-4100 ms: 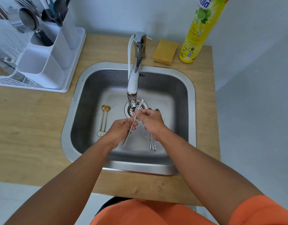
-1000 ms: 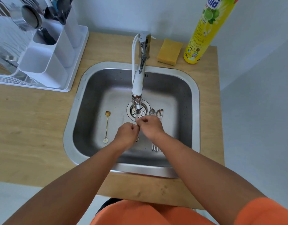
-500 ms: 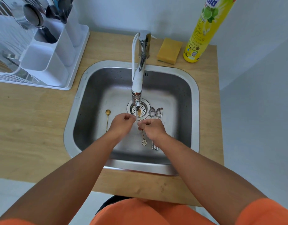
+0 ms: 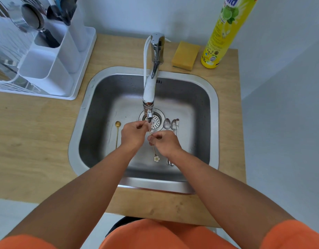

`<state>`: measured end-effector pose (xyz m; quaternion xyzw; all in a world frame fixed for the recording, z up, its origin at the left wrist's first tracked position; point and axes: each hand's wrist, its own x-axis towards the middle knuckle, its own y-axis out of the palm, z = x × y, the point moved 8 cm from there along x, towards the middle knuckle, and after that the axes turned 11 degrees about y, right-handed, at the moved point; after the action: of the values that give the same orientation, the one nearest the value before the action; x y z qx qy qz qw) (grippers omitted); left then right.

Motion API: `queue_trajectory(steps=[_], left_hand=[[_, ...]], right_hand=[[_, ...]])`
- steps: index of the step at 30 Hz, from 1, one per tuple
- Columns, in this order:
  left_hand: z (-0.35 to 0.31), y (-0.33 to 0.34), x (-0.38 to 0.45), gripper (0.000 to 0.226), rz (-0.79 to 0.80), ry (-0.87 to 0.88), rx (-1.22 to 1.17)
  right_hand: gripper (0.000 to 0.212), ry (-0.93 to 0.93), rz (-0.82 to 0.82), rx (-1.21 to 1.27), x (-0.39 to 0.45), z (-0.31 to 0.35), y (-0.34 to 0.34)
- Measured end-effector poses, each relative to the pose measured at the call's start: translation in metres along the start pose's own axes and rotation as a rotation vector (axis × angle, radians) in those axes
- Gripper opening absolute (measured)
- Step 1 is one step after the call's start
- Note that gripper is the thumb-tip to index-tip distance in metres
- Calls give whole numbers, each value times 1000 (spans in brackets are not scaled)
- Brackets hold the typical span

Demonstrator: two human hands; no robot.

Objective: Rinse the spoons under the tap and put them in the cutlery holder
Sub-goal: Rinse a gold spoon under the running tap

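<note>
Fingers of the right hand (image 4: 165, 142) are curled and pinch the thin stem of a gold spoon (image 4: 154, 150), whose flower-shaped end hangs below the fist. Fingers of the left hand (image 4: 132, 134) are likewise curled at the bowl end, directly beneath the tap (image 4: 149, 90) outlet; whether they grip the bowl or only rub it cannot be told, since the bowl is hidden behind knuckles and water. Rinsing is the step in hand.

Lying on the floor of the sink (image 4: 213, 105): a second gold spoon (image 4: 117, 133) left of the hands, and silver spoons (image 4: 170, 126) right of the drain, partly behind the right wrist. None of these appears rinsed yet.

Judgement: the task is early. The next move calls for lifting the held spoon clear of the stream and carrying it up and leftward to the cutlery holder (image 4: 47, 65) on the worktop, well apart from the sink, into one of its white compartments.
</note>
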<state>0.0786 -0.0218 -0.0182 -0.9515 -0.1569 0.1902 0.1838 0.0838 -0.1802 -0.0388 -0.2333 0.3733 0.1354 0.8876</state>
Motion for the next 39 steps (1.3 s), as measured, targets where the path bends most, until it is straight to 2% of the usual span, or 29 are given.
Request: queue_trajectory(steps=[3,10,14,18,21,26,29,34,39], left_hand=[[-1,4,-4,28,12,37,55],[-2,9,-5,3,65,49,34],[-10,3,-6,13,26,82,61],[-17,1,-10,25,36,156,221],[-18,1,-13,19,58,206,303],[-19,-1,-17,13,31,206,289],[-19,-3,-18,20,-1,189,275],[-25,-4,-22,45,-55,202,315],[-27,-2,-24,26,-32,246,309]], right_hand=[[15,0,-24,-18,1,-4,-5],[12,-27,-24,-72,5,-9,-14],[14,-64,25,-115,4,-7,-11],[16,-77,27,-159,3,-5,-12],[17,-89,23,-200,3,-3,-13],[22,-122,-7,-264,1,0,-13],[22,-134,7,-272,-2,0,-14],[25,-174,21,-314,-7,6,-12],[26,-180,-19,-306,-8,6,-18]])
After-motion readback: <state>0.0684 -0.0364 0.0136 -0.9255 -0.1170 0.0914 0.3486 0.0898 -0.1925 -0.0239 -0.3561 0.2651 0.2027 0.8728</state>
